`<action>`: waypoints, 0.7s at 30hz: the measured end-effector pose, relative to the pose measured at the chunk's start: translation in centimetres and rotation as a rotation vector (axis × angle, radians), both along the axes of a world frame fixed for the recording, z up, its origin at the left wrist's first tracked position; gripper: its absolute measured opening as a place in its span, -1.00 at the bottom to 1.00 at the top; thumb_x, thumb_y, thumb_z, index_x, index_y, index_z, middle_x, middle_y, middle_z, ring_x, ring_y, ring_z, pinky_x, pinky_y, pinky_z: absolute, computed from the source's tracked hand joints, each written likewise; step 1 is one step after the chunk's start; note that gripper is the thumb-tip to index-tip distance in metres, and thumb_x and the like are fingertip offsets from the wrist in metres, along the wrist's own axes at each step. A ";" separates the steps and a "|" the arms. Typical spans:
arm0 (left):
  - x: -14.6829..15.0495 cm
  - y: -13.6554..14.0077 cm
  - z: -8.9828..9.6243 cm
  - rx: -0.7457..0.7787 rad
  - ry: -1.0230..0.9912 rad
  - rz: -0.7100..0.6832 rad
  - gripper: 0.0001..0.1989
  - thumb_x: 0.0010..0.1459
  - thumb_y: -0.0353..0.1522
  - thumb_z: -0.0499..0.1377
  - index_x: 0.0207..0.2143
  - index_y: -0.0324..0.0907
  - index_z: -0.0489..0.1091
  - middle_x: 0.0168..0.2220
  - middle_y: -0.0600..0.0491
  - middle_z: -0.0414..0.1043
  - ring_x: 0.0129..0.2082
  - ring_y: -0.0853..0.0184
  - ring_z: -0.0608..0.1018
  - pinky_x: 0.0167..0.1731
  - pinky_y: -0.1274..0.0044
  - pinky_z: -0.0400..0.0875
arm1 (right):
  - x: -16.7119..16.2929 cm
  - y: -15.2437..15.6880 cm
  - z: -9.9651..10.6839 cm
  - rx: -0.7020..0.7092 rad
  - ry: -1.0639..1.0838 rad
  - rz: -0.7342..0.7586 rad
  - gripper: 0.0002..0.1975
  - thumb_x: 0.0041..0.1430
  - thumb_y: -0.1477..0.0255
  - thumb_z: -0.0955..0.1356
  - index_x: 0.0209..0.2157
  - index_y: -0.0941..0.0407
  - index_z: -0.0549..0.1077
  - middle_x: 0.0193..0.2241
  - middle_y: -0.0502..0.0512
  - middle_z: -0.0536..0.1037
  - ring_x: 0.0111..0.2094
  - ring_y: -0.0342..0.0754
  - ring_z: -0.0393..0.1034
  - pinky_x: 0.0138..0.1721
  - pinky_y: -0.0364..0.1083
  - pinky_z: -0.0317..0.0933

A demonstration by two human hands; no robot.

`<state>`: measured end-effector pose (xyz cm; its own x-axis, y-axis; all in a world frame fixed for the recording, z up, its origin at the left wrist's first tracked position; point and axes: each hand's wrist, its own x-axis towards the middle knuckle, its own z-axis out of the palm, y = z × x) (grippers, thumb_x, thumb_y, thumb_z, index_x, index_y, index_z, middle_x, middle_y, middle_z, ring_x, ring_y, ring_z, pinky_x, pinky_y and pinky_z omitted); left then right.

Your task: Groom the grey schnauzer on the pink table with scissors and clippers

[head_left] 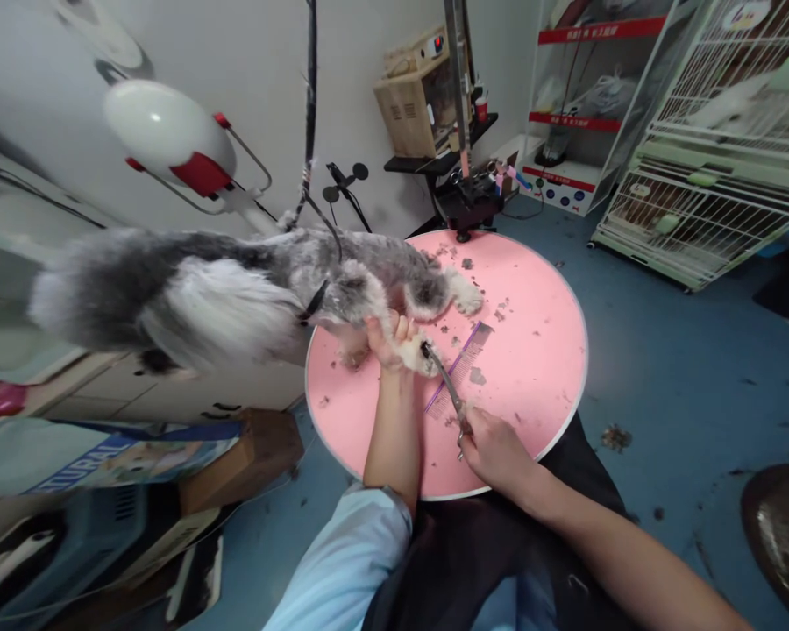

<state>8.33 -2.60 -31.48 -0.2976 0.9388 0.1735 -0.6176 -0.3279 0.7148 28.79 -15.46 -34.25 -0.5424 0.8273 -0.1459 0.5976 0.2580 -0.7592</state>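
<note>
A grey and white dog [282, 280] stands on the round pink table [539, 350], its head toward the left. My left hand [387, 342] is wrapped round one of its legs, and the raised white paw [419, 355] shows just beyond my fingers. In my right hand [493, 443] are curved scissors [452, 390], their tips at the dark pads of that paw. Beneath the scissors a purple-backed comb [457, 368] lies on the tabletop. Clumps of cut fur [478, 376] are scattered around it.
A black loop strap [310, 105] hangs down to the dog. At the table's far edge, a metal post rises from a black clamp tray [470, 206] holding tools. Wire cages [703, 202] stand at the right. A brown stool [782, 517] is at lower right, a cardboard box [263, 456] at left.
</note>
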 end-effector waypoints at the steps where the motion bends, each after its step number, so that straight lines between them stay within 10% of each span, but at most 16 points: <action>1: -0.1 -0.2 0.1 -0.003 -0.009 -0.022 -0.18 0.17 0.26 0.23 -0.63 -0.12 -0.14 -0.68 0.27 -0.37 -0.71 0.48 -0.15 -0.69 0.58 -0.01 | 0.1 0.0 -0.4 -0.004 0.043 -0.014 -0.72 0.17 0.64 0.27 -0.11 0.12 0.43 -0.23 0.18 0.60 -0.17 0.08 0.52 -0.12 -0.03 0.33; 13: 0.7 -2.3 3.3 0.016 -0.078 0.012 -0.29 0.33 0.02 0.23 -0.54 -0.11 -0.19 -0.62 0.28 -0.37 -0.65 0.48 -0.27 -0.73 0.60 -0.07 | -1.5 1.0 -3.1 -0.705 0.702 -0.023 -0.59 -0.01 0.59 0.42 -0.12 0.04 0.32 -0.24 0.00 0.54 -0.27 -0.06 0.54 -0.21 -0.05 0.44; 21: 0.7 -2.3 4.6 0.001 -0.044 0.031 -0.28 0.25 -0.08 0.35 -0.55 -0.10 -0.17 -0.63 0.33 -0.36 -0.67 0.54 -0.31 -0.76 0.60 -0.10 | -1.9 0.9 -4.2 -0.694 0.788 0.112 -0.48 0.02 0.67 0.34 0.04 0.03 0.33 -0.25 -0.03 0.51 -0.24 -0.10 0.52 -0.19 -0.09 0.38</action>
<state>9.08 -4.86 -26.91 -0.3335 0.9289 0.1609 -0.6379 -0.3480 0.6870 26.90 -14.54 -38.46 -0.7578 0.6371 -0.1410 -0.1294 -0.3586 -0.9245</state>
